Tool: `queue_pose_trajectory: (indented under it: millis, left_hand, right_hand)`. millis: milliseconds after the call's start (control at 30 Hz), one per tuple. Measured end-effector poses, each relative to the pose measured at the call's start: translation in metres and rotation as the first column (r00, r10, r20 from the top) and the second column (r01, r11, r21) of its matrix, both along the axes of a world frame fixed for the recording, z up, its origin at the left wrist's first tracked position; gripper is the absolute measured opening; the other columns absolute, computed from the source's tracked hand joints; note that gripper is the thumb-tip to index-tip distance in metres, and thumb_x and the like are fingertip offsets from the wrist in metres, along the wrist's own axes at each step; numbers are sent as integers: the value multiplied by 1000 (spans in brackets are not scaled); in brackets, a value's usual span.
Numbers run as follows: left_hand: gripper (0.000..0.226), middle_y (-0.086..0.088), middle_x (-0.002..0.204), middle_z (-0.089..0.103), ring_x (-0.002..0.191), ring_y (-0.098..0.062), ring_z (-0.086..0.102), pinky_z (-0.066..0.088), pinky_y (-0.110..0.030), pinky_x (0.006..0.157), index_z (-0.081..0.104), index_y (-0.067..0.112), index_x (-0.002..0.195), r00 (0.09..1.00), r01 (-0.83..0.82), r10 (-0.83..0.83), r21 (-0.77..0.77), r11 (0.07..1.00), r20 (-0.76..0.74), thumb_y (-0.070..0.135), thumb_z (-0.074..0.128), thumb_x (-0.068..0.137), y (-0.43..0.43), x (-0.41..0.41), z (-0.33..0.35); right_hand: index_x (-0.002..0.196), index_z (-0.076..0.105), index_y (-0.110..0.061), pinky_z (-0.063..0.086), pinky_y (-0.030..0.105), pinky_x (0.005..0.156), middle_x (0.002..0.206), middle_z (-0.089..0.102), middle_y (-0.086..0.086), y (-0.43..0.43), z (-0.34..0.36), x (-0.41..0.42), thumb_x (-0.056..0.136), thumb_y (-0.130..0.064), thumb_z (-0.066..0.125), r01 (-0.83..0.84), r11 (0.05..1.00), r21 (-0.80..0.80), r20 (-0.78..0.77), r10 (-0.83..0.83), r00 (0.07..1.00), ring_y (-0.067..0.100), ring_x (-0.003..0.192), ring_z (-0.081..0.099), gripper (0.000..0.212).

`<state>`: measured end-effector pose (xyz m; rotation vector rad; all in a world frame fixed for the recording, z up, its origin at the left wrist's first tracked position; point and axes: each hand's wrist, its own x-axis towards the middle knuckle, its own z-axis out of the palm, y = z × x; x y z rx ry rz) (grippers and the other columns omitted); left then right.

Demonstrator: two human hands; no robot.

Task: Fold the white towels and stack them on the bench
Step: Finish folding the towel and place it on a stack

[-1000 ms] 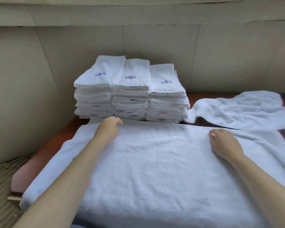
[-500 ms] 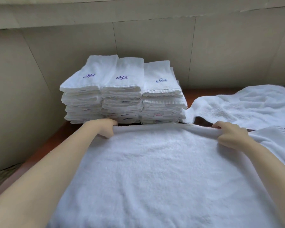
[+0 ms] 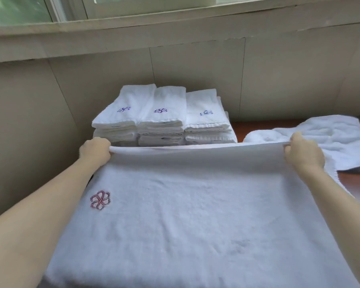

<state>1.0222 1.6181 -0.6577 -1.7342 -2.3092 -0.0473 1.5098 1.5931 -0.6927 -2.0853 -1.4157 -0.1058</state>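
Beige wall panels back the reddish worktop (image 3: 353, 183). Before the folded towel stacks (image 3: 162, 117), the left hand (image 3: 95, 151) and right hand (image 3: 303, 154) each pinch the large white towel's (image 3: 195, 215) raised far edge.

The raised towel (image 3: 195, 215) hides the lower layers of the folded stacks (image 3: 162, 121) and most of the bench (image 3: 357, 188); its near edge runs off the bottom. The loose towel (image 3: 330, 142) is cut at the right edge, partly behind the right hand (image 3: 303, 151)
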Motion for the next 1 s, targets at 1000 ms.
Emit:
queue_pose_trajectory:
  millis: [1000]
  left_hand:
    - [28,-3,107,45,105,-21,45,39,-31,70,51,18,110,994,-68,59,-104,992,-92,3,41,89,-130,-34,-70]
  right_hand:
    - [81,64,-3,32,36,74,83,64,14,-101,-47,-36,72,-1,58,15,979,-205,471,85,878,34,82,61,11]
